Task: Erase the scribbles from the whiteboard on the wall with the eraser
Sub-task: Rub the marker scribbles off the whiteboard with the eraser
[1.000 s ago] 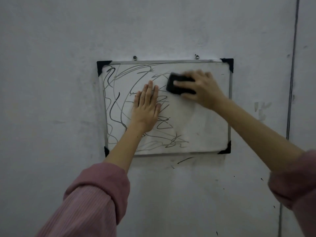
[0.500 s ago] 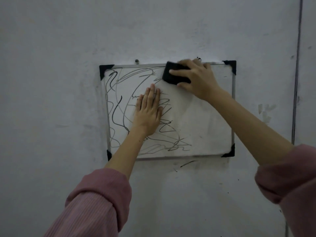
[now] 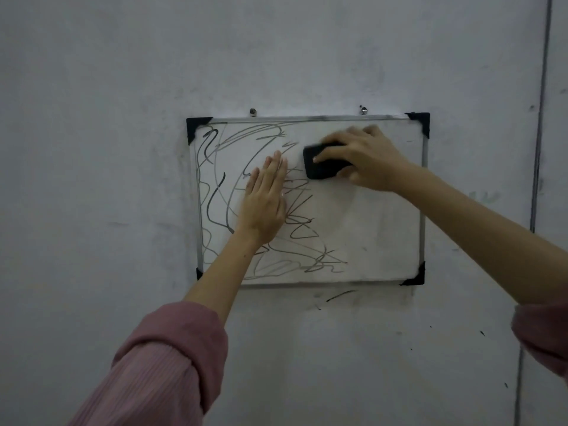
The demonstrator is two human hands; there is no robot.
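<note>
A small whiteboard (image 3: 381, 241) with a metal frame and black corner caps hangs on the grey wall. Black scribbles (image 3: 221, 192) cover its left half and lower middle; the right half is wiped. My right hand (image 3: 365, 161) grips a black eraser (image 3: 319, 167) and presses it against the board's upper middle, just right of the scribbles. My left hand (image 3: 264, 201) lies flat on the board over the scribbles, fingers together and pointing up, holding nothing.
Two screws (image 3: 252, 111) above the top frame hold the board. A vertical seam (image 3: 541, 118) runs down the wall on the right. Stray black marks (image 3: 339, 295) speckle the wall under the board. Pink sleeves cover both forearms.
My right hand rose with the eraser to the board's top edge, then came back down to the upper middle. My left hand stayed flat on the board.
</note>
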